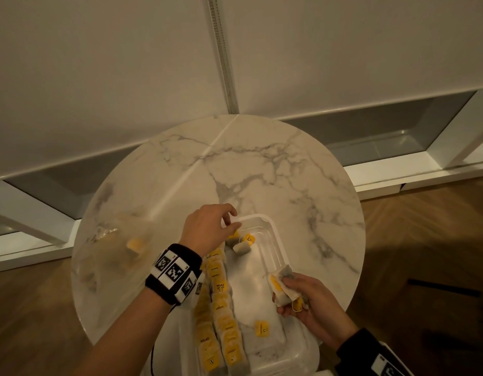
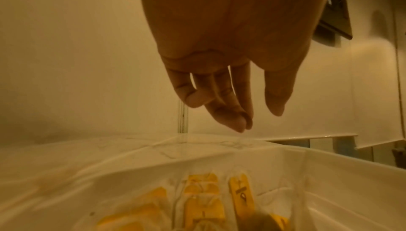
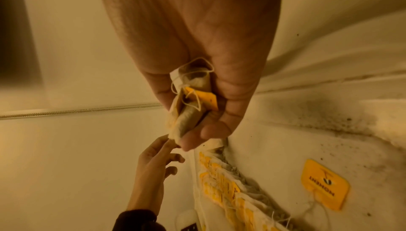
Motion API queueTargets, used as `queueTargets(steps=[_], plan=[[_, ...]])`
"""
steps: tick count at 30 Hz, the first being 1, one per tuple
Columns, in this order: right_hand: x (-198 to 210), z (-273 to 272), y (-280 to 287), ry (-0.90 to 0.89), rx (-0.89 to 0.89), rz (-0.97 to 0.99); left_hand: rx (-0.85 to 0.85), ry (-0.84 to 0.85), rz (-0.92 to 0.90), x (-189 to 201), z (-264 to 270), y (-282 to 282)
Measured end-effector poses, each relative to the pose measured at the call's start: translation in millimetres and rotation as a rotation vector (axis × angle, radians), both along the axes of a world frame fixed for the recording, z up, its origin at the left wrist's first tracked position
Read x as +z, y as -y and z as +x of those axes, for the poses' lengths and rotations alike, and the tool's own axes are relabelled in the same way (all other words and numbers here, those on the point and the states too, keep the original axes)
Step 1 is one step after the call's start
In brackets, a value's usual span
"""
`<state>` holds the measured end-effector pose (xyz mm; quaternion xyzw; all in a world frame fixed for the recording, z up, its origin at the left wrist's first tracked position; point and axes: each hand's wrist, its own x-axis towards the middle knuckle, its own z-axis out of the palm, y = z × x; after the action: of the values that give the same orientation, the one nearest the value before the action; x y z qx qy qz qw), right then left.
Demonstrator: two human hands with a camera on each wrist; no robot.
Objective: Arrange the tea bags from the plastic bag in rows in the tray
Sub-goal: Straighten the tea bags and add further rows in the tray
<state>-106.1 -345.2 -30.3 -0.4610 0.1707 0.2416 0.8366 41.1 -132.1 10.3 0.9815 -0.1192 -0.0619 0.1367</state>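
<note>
Round marble worktop (image 1: 262, 164), carrying a white plastic tray (image 1: 275, 240).

Rows of tea bags (image 1: 221, 308): packed on edge along the tray's left side, yellow tags uppermost; probably stood this way to save room for further rows.

Loose tea bags (image 1: 241, 244): two at the tray's far end, lying askew, not yet aligned.

Loose yellow tag (image 1: 261, 328): flat on the tray floor near its front.

Plastic bag (image 1: 113, 253): clear, on the worktop left of the tray, blurred; something yellow shows inside.

Right hand (image 1: 313, 302): fingers curled round a small bunch of tea bags (image 1: 282, 286), seemingly a supply for the next row.

Left hand (image 1: 210, 229): above the tray's far left corner, fingers loosely bent, holding nothing.
</note>
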Motion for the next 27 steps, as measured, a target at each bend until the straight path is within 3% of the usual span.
queueTargets(steps=[7,27], plan=[[-2.1,-0.7,0.5,0.009,0.003,-0.001,-0.127,-0.171,0.264,-15.3,-9.2,1.3],[-3.2,-1.5,0.3,0.011,0.034,-0.019,-0.046,-0.030,0.436,-17.9,1.5,5.4]])
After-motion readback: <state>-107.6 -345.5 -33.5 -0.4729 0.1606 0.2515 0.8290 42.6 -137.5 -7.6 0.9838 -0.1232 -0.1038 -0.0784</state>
